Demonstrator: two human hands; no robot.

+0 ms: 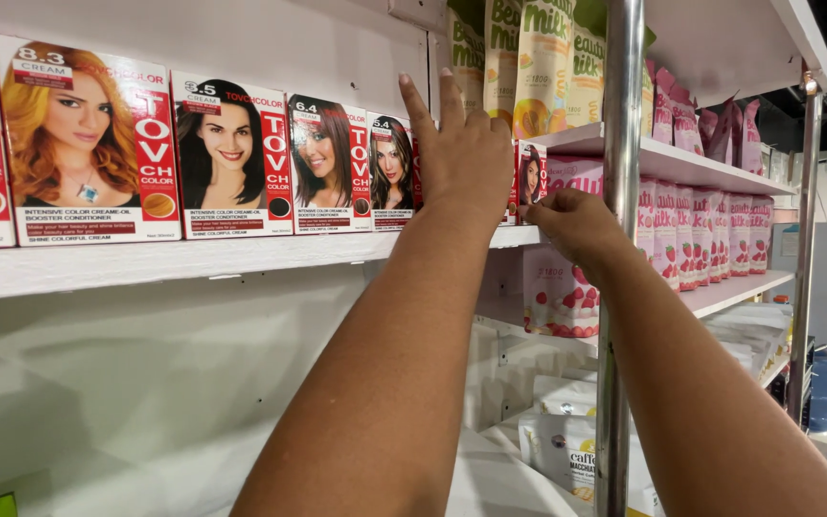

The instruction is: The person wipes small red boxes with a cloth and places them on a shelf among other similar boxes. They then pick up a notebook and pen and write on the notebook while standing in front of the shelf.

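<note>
A row of red and white hair dye boxes (231,153) stands on a white shelf (145,260) at eye level. My left hand (461,148) reaches up over the boxes near the row's right end, fingers spread against a box hidden behind it. My right hand (571,222) pinches the lower edge of the last box (531,172) at the shelf's right end. Both forearms stretch up from the bottom of the view.
A chrome upright pole (621,249) stands just right of my hands. Behind it, shelves hold pink strawberry-print pouches (701,235) and tall cream pouches (538,67) above. White packets (566,450) lie on a lower shelf. A blue water bottle (825,388) stands at the far right.
</note>
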